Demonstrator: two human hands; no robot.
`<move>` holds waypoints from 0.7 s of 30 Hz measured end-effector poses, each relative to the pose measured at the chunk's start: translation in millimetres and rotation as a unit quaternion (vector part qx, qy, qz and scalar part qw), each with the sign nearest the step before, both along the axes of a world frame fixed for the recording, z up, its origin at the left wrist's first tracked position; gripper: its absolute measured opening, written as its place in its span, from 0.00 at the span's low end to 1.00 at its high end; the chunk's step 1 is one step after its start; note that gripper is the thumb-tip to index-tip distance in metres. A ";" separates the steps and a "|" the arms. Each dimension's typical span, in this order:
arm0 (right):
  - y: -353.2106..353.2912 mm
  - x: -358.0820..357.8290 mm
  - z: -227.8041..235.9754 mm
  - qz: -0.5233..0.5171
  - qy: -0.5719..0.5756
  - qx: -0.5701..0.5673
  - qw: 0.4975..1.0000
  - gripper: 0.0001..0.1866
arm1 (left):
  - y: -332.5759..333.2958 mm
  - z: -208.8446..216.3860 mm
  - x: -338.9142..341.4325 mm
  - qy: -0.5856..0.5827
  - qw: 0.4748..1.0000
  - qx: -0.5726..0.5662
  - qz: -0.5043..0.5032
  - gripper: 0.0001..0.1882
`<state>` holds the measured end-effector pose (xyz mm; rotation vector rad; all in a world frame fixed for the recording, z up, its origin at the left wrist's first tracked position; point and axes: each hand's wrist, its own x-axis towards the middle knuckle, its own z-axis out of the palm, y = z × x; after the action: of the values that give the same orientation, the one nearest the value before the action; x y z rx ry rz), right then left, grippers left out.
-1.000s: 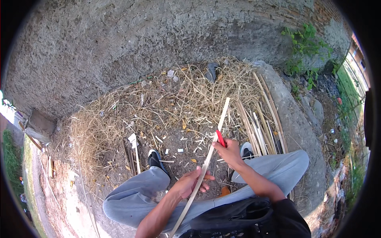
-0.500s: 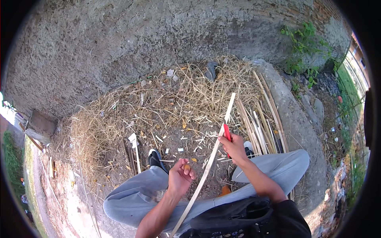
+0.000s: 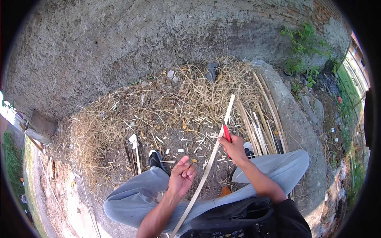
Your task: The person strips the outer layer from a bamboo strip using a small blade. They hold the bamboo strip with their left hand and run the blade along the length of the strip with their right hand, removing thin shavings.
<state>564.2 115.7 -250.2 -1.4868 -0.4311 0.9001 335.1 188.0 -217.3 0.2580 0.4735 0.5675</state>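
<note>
My right hand [image 3: 234,150] is closed on a long, pale bamboo strip [image 3: 206,174] and on a slim red cutter knife [image 3: 226,133] lying against it. The strip slants from beyond that hand down across my lap to the lower edge. Left of the strip, my left hand [image 3: 181,178] is raised with its palm turned up. One of its fingers points out while the others are half curled, and nothing shows in them. Short pale offcuts [image 3: 204,139] lie scattered on the ground beyond my hands.
Several long strips [image 3: 258,133] lie in a bundle by my right knee. Dry straw [image 3: 206,87] covers the ground up to a rough wall [image 3: 158,35]. A dark bag [image 3: 238,214] rests on my lap. More strips [image 3: 137,156] lie beside my left shoe [image 3: 155,158].
A finger of my left hand has stretched out from a tighter curl. My right hand, the red cutter knife and the bamboo strip have hardly moved.
</note>
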 end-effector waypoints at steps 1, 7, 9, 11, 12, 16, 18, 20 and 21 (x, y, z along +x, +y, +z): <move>-0.1 0.4 -0.4 0.002 0.004 -0.001 1.000 0.11 | -0.8 -0.1 1.4 0.000 1.000 0.000 -0.001 0.12; -0.3 -1.5 3.6 -0.001 0.002 -0.001 1.000 0.10 | -4.2 -2.4 0.0 0.047 0.997 0.055 0.020 0.14; -0.6 -1.3 4.3 -0.002 0.002 -0.001 1.000 0.11 | -4.2 -0.9 2.0 0.080 0.992 0.092 0.024 0.15; -0.1 -1.6 4.4 -0.002 0.002 0.000 1.000 0.11 | -4.6 -4.8 0.5 0.082 0.989 0.120 0.024 0.15; 0.0 -1.5 3.9 0.000 0.004 0.003 1.000 0.11 | -5.1 -5.7 0.2 0.084 0.985 0.148 0.024 0.15; -0.8 -1.1 2.6 0.001 0.001 0.001 1.000 0.11 | -7.8 -1.8 2.4 0.135 0.970 0.201 0.009 0.14; -0.9 -1.1 3.5 0.001 0.002 0.002 1.000 0.11 | -10.7 3.7 6.8 0.248 0.942 0.223 -0.023 0.10; 0.3 -1.3 3.4 0.003 0.002 0.004 1.000 0.11 | -12.9 -6.6 5.9 0.263 0.931 0.241 -0.074 0.09; 0.8 -1.1 1.9 0.004 0.001 0.004 1.000 0.11 | -15.3 -9.0 5.8 0.278 0.916 0.258 -0.127 0.09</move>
<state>563.1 116.6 -248.3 -1.4767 -0.4388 0.9057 340.9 172.8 -226.3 0.9923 0.8212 0.3468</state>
